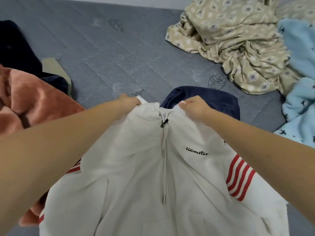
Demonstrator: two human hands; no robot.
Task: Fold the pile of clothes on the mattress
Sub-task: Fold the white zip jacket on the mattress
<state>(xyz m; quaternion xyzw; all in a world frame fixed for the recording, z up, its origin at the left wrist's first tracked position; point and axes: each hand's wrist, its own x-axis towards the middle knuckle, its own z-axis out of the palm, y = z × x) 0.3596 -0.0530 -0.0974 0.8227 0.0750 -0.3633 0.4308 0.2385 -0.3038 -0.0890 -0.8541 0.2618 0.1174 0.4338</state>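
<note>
A white zip-up hooded jacket point(139, 167) with red sleeve stripes, drawstrings and a small black logo hangs front-side towards me over the grey-blue mattress point(105, 53). My left hand point(128, 103) grips its left shoulder near the collar. My right hand point(194, 106) pinches the right shoulder. The jacket's navy hood point(209, 99) droops behind the collar. The jacket's lower hem runs out of view at the bottom.
A pink fleece garment point(29, 103) and dark navy clothing point(15, 53) lie at the left. A crumpled beige patterned sheet point(230, 40) and a light blue fleece point(301, 82) lie at the right.
</note>
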